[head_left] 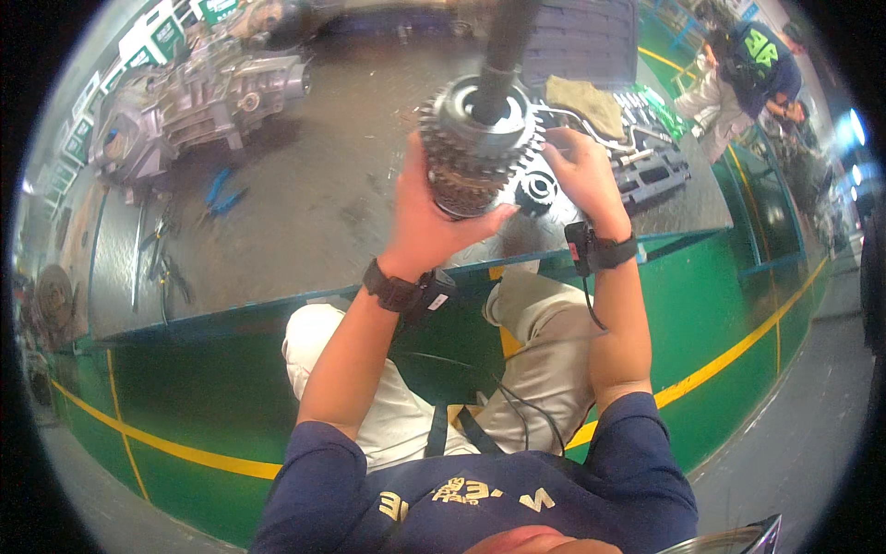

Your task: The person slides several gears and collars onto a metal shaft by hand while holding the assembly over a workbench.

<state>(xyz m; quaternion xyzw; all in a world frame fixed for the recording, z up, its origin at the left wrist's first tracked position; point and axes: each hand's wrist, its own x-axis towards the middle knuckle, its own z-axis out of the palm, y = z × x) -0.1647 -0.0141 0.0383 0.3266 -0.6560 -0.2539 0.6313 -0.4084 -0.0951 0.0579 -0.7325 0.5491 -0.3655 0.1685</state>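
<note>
A stack of toothed metal gears on a shaft point(475, 152) is tilted up over the near edge of the workbench, its long shaft rising toward the top of the view. My left hand point(429, 217) is wrapped around the lower gears, its thumb reaching across the near side. On the right, my right hand point(583, 175) has its bent fingers against the rim of the upper toothed gear; the gear partly hides the fingertips. Just behind the stack, a small ring gear point(537, 187) lies on the bench beside my right hand.
A large gearbox housing point(198, 115) stands at the bench's left, with blue-handled pliers point(220, 192) nearer me. To the right lie a brown cloth point(584, 106), sockets and a dark valve-body-like part point(653, 175). Another person point(752, 78) works beyond the bench at far right.
</note>
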